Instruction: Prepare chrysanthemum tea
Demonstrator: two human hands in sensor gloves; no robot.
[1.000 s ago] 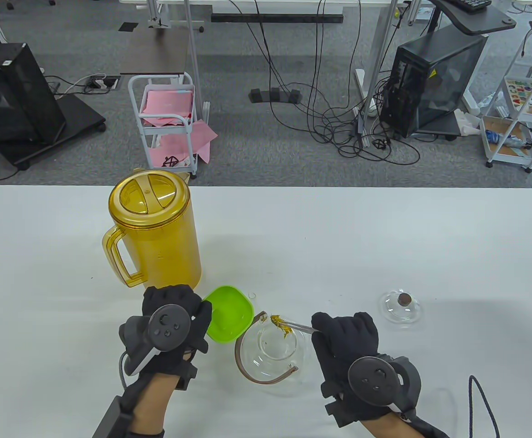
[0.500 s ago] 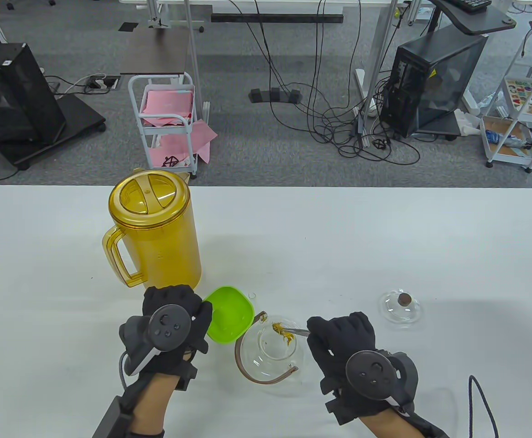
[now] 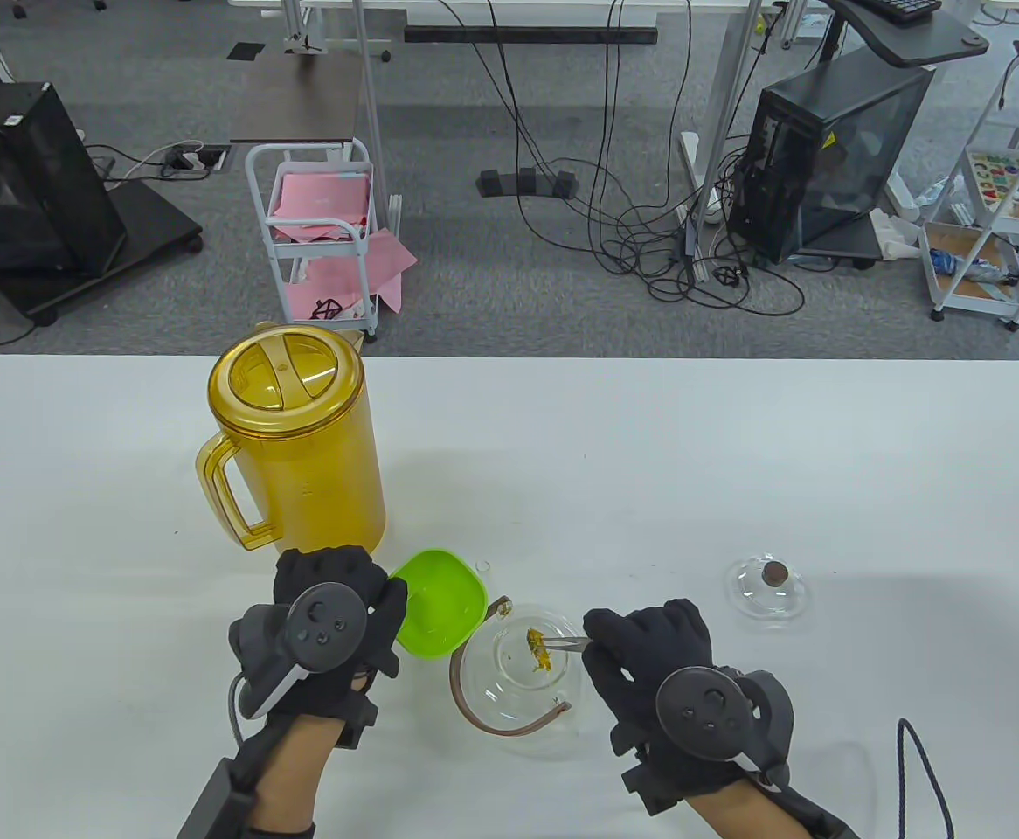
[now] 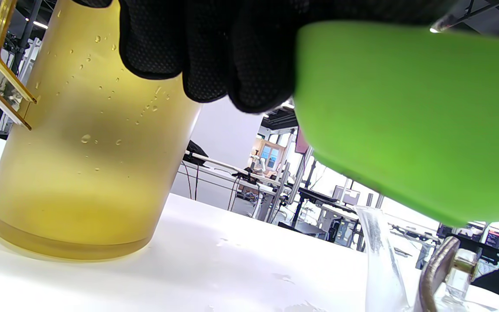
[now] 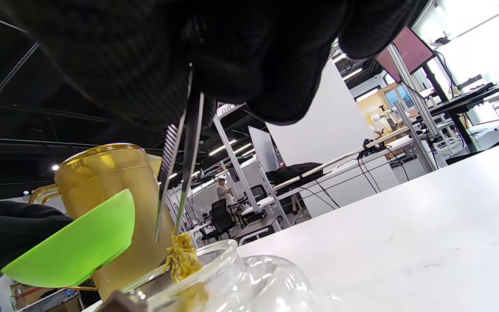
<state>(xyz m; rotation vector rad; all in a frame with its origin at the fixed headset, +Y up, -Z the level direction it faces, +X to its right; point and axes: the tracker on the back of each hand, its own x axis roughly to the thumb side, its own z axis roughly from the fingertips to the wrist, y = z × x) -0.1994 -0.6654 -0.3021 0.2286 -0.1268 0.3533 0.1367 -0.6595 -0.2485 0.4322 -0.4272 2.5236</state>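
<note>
- The right hand [image 3: 649,655] pinches a pair of metal tweezers [image 3: 566,642] between curled fingers [image 5: 275,65]; the tips hold a clump of dried yellow chrysanthemum [image 3: 537,645] over the open mouth of the glass teapot [image 3: 518,677].
- In the right wrist view the flower [image 5: 182,258] hangs at the teapot's rim [image 5: 197,260]; whether it touches the glass is hard to tell.
- The teapot stands near the front edge of the bench [image 3: 737,454], about midway along it, its brown handle [image 3: 496,721] arched over the near side.
- The left hand [image 3: 335,612] grips a green bowl [image 3: 440,599] by its near rim, fingers curled round it, and holds it tilted above the bench, just beside the teapot on its left.
- The left wrist view shows the bowl's underside [image 4: 405,117] lifted above the bench surface.
- An amber plastic pitcher [image 3: 295,437] with its lid on stands behind the left hand, towards the bench's left side.
- The teapot's glass lid [image 3: 769,587], with a dark knob, lies on the bench to the right of the right hand, apart from it.
</note>
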